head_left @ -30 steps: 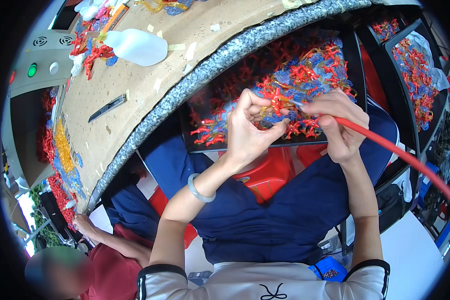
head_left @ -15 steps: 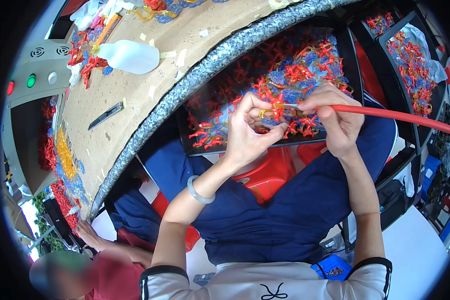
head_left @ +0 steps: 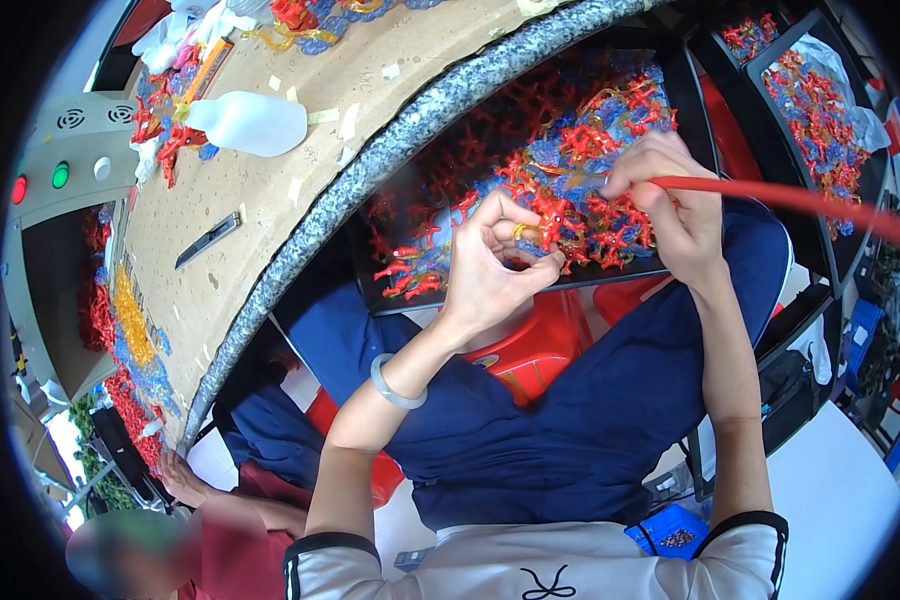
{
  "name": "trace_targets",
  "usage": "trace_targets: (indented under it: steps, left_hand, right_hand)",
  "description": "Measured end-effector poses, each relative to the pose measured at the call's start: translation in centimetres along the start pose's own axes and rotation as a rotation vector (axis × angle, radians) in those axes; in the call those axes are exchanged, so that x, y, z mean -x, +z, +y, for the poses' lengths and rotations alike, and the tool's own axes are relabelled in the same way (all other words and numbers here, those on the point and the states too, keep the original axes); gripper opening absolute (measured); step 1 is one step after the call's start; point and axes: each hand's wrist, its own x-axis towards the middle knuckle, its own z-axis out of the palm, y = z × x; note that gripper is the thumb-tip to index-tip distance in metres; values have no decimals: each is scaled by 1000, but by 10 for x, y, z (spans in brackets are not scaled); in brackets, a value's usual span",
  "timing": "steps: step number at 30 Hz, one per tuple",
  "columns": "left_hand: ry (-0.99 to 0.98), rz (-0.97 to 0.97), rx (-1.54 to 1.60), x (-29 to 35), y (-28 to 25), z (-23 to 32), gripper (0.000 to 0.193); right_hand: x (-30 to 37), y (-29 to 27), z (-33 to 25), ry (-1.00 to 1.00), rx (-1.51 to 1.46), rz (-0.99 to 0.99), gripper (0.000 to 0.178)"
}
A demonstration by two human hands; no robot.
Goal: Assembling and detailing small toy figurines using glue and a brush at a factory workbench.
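My left hand (head_left: 490,265) pinches a small red plastic figure (head_left: 551,228) between thumb and fingers, above a black tray (head_left: 420,301) on my lap. The tray is heaped with red, blue and amber plastic pieces (head_left: 610,150). To its right, my right hand (head_left: 678,212) is closed around a slim tool with a red hose (head_left: 760,189) trailing off to the right. Most of this tool is hidden in my fingers, and its tip is blurred. A gap separates the tip from the figure.
A granite-edged table (head_left: 350,190) curves along the left, bearing a white bottle (head_left: 255,123) and a utility knife (head_left: 208,240). More black trays of pieces (head_left: 815,120) stand at right. A co-worker's hand (head_left: 183,478) is at lower left beside a red heap (head_left: 130,415).
My right hand has drawn the tool's tip away from the piece in my left hand. The red hose has swung and is now blurred. My left hand keeps its pinch.
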Motion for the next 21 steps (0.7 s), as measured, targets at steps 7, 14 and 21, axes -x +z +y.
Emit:
trace_targets:
  steps: [7, 14, 21]
  left_hand:
    - [-113, -52, 159, -2, -5, 3, 34]
    - [-132, -116, 312, -5, -10, 0, 29]
    - [-208, -227, 564, -6, -16, -9, 23]
  right_hand:
    - [1, 2, 6, 116, -260, 94, 21]
    - [-1, -1, 8, 81, -197, 85, 29]
    - [3, 2, 11, 123, -364, 89, 24]
